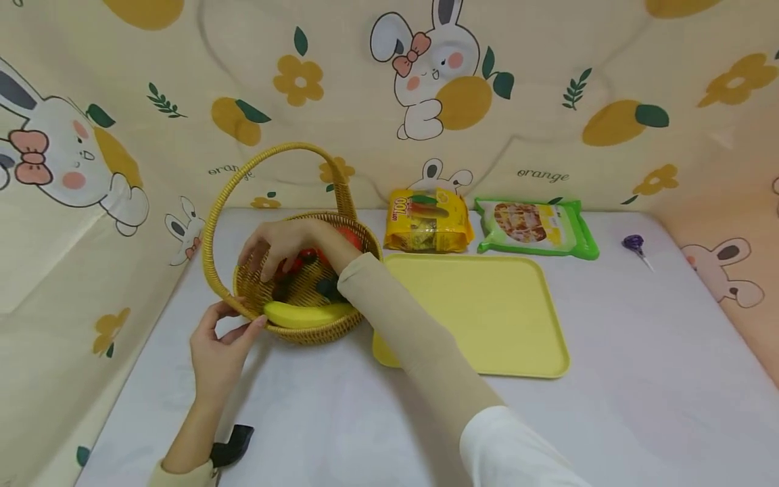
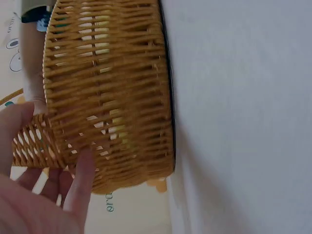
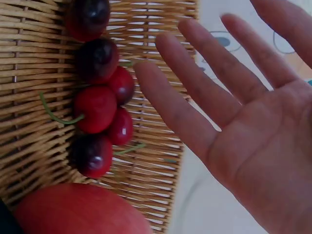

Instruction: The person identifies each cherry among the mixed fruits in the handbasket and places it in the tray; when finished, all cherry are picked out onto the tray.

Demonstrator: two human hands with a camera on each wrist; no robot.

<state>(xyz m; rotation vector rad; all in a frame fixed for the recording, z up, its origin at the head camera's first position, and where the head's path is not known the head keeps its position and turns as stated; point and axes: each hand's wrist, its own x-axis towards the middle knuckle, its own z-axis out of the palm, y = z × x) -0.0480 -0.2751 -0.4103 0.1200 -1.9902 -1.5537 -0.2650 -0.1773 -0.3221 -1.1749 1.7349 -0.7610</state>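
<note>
Two hands are at the basket [image 1: 316, 335]: your left hand [image 1: 222, 345] pinches its rim at the handle's foot, thumb inside the wrist view's near edge and fingers bent around the weave. Your right hand [image 1: 286, 243] reaches over the basket's mouth, its fingers loosely spread and holding nothing.

The basket stands on the white table [image 1: 639, 365], left of the tray [image 1: 481, 314]. It is golden-brown wicker, round, with an open weave, a braided rim and a tall arched handle; from your left wrist you see a dark line along its base. Inside, a banana [image 1: 307, 315] lies along the near wall. Six cherries [image 3: 96, 109], some bright red and some nearly black, show in your right wrist view, two with green stems. A red fruit [image 3: 83, 212] sits beside them, cut off by the frame.

Your right forearm covers part of the basket's right side and the tray's left edge. A dark item [image 1: 328, 289] in the basket is too shadowed to name.

Beyond the tray stand a yellow bag [image 1: 429, 220] and a green pack [image 1: 535, 228]; a small purple-handled tool [image 1: 634, 242] lies farther right.
</note>
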